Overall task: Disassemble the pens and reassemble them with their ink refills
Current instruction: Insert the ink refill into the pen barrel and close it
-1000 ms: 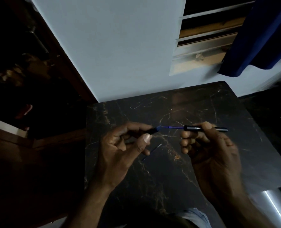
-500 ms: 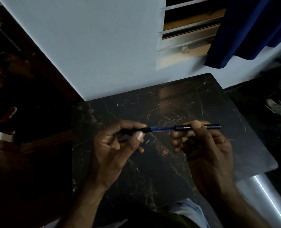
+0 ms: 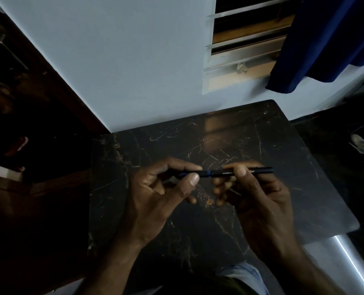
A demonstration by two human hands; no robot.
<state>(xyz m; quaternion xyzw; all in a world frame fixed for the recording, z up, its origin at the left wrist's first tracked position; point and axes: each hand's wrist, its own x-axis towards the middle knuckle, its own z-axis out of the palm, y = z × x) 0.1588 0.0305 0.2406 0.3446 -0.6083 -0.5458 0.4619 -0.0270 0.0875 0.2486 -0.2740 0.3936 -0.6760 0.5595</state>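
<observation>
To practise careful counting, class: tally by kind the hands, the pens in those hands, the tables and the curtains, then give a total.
Hands: 2, the left hand and the right hand
Pens: 1, the pen, pinched by both hands
Tables: 1, the dark table
Curtains: 1, the blue curtain
Total: 5

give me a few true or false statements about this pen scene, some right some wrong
1. The left hand and the right hand both hold the pen. True.
2. The pen lies on the table. False: the hands hold it up, level, off the table.
3. A blue curtain hangs at the upper right. True.
4. The table is white. False: it is dark with pale veins.
</observation>
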